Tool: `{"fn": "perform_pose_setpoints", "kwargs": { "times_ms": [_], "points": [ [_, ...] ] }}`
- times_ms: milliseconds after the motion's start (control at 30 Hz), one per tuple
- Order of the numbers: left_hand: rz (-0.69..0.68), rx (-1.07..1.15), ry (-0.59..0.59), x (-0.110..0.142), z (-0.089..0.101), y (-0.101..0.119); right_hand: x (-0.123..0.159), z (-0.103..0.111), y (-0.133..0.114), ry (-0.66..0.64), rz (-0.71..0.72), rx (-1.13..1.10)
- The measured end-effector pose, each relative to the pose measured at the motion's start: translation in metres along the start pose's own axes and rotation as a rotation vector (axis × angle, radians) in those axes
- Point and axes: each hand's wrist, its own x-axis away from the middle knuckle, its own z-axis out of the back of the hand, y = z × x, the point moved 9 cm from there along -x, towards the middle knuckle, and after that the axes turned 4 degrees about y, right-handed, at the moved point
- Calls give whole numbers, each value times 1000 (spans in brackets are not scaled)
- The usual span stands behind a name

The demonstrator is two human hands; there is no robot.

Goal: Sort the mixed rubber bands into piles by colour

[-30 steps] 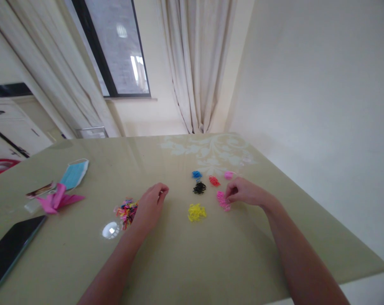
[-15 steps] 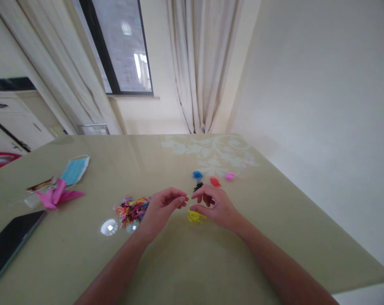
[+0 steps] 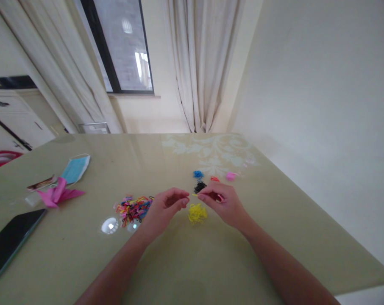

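Pinching a small yellow elastic band [image 3: 195,195] at the far side of the yellow pile [image 3: 197,214], the right hand [image 3: 226,205] is right of that pile; the left hand [image 3: 162,212], thumb and fingertips slightly apart, is left of it.

Home interior, shown by its furnishings
The window [image 3: 125,46] is flanked by long pale curtains [image 3: 201,63]; a white cabinet [image 3: 15,120] with dark handles [image 3: 1,103] is seen at left, and the glossy tabletop [image 3: 192,267] is decorated with a floral pattern [image 3: 212,151].
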Motion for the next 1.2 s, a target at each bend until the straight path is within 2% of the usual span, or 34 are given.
{"fn": "perform_pose_setpoints", "kwargs": {
  "times_ms": [67, 133, 200, 267, 367, 600, 700, 833, 1000, 1100, 1200],
  "points": [
    [-39, -279, 83, -2, 17, -2, -3, 24, 1, 115, -37, -104],
    [-74, -657, 159, -4, 35, -3, -4, 47, 3, 224, -52, -193],
    [-37, -928, 153, -5, 45, -12, -4, 63, 5, 279, -48, -276],
    [0, -1032, 103, -7, 49, -20, -4, 68, 9, 287, -45, -363],
    [33, -1032, 48, -9, 48, -26, -2, 66, 15, 259, -52, -460],
    [45, -1076, 22, -11, 47, -30, -1, 57, 16, 215, -63, -506],
    [30, -1107, 40, -12, 48, -31, -2, 57, 14, 212, -58, -502],
    [9, -1110, 120, -13, 54, -25, -4, 53, 1, 184, -16, -420],
    [-83, -929, 254, -12, 63, -8, -1, 10, -8, -114, 54, -31],
    [-92, -779, 300, -12, 67, -6, 5, -17, 0, -253, 124, 214],
    [-77, -722, 312, -13, 69, -8, 11, -36, 14, -396, 122, 343]
  ]
}}
